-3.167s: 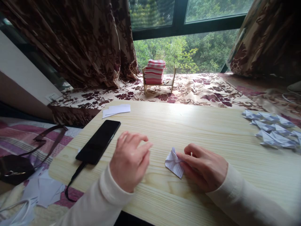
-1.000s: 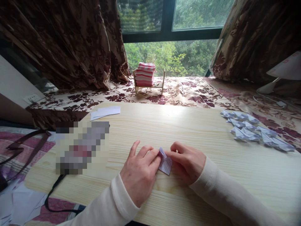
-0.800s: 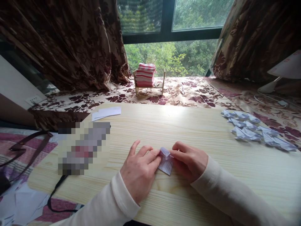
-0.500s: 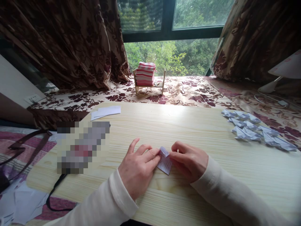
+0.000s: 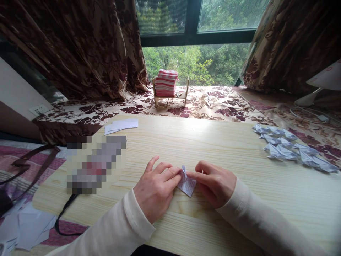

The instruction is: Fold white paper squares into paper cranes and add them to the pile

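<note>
A small piece of folded paper [image 5: 188, 187] with printed lines lies on the wooden table [image 5: 213, 145], one corner pointing toward me. A narrow flap stands up at its far end. My left hand [image 5: 159, 185] holds the paper down from the left, its fingertips on the left edge. From the other side, my right hand [image 5: 216, 182] reaches in with its index finger stretched to the flap, while its other fingers are curled. The right thumb is mostly hidden behind the hand.
Several folded paper pieces [image 5: 282, 143] sit in rows at the right. Paper strips [image 5: 122, 125] lie at the back left, near a blurred-out object [image 5: 97, 163] with a black strap. Loose paper sheets [image 5: 32, 224] rest on the bedding. A small stand [image 5: 170, 96] bears folded striped cloth.
The right index finger has moved left against the flap, which now stands more upright and looks narrower. My left hand stays in place. The whole view has shifted slightly.
</note>
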### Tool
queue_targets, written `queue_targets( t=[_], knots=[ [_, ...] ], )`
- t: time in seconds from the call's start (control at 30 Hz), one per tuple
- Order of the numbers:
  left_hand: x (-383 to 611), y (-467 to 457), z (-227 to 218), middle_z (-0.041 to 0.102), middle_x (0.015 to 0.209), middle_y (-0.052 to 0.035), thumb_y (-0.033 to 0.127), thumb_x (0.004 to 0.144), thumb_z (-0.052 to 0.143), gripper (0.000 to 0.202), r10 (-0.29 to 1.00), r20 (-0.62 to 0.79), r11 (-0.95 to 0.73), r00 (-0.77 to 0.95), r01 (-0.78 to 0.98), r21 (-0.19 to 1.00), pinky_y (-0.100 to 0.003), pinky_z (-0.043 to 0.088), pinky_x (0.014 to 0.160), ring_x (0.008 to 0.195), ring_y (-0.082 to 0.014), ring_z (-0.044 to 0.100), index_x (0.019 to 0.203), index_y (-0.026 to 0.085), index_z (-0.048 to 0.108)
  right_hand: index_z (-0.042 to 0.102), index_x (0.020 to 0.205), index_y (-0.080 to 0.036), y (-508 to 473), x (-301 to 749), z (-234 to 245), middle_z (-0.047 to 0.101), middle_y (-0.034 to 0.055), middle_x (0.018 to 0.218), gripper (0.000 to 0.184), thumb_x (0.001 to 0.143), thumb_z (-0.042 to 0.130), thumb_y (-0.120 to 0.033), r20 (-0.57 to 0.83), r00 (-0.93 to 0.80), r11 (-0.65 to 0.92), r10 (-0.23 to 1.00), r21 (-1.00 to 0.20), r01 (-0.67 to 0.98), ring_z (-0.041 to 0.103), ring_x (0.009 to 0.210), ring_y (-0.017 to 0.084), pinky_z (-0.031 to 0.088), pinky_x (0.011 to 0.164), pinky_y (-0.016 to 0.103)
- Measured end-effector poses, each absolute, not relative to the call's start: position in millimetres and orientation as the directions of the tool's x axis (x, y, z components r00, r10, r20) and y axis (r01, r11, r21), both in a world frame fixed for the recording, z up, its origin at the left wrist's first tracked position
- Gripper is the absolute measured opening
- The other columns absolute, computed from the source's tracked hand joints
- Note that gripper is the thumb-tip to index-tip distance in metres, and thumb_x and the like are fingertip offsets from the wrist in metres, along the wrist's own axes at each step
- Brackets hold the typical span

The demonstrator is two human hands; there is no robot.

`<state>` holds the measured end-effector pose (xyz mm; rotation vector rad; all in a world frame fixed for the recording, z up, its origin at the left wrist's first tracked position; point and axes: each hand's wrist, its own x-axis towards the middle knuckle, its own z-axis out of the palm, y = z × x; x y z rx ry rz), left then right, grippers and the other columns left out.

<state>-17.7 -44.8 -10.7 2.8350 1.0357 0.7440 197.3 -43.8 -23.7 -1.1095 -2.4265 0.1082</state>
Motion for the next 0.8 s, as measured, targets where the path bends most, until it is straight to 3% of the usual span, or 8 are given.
queue_targets(
  t=[0.2, 0.4, 0.8],
  knots=[
    [-25, -44, -4, 0.062, 0.111, -0.0065, 0.012, 0.082, 0.039, 0.032, 0.663, 0.436, -0.731, 0.609, 0.653, 0.200, -0.047, 0.022, 0.103, 0.106, -0.0220, 0.049, 0.106, 0.017, 0.060, 0.063, 0.106, -0.024, -44, 198, -24, 0.055, 0.0042, 0.079, 0.038, 0.077, 0.045, -0.009, 0.365, -0.566, 0.668, 0.739, -0.283, 0.688, 0.052, 0.063, 0.011, 0.041, 0.057, 0.021],
    [-13, -37, -4, 0.062, 0.106, -0.0056, 0.014, 0.083, 0.040, 0.029, 0.642, 0.359, -0.752, 0.677, 0.647, 0.123, -0.051, 0.021, 0.103, 0.105, -0.0225, 0.049, 0.105, 0.018, 0.059, 0.063, 0.107, -0.025, -44, 198, -22, 0.056, 0.0035, 0.079, 0.040, 0.075, 0.045, -0.009, 0.358, -0.570, 0.667, 0.739, -0.273, 0.694, 0.052, 0.061, 0.011, 0.039, 0.055, 0.021],
    [-20, -50, -4, 0.062, 0.099, -0.0047, 0.015, 0.085, 0.044, 0.026, 0.598, 0.350, -0.763, 0.721, 0.646, -0.027, -0.049, 0.019, 0.107, 0.104, -0.0196, 0.050, 0.106, 0.017, 0.059, 0.061, 0.106, -0.024, -44, 197, -21, 0.054, 0.0036, 0.077, 0.039, 0.074, 0.044, -0.009, 0.369, -0.583, 0.684, 0.724, -0.281, 0.673, 0.050, 0.060, 0.011, 0.039, 0.054, 0.021]
  ],
)
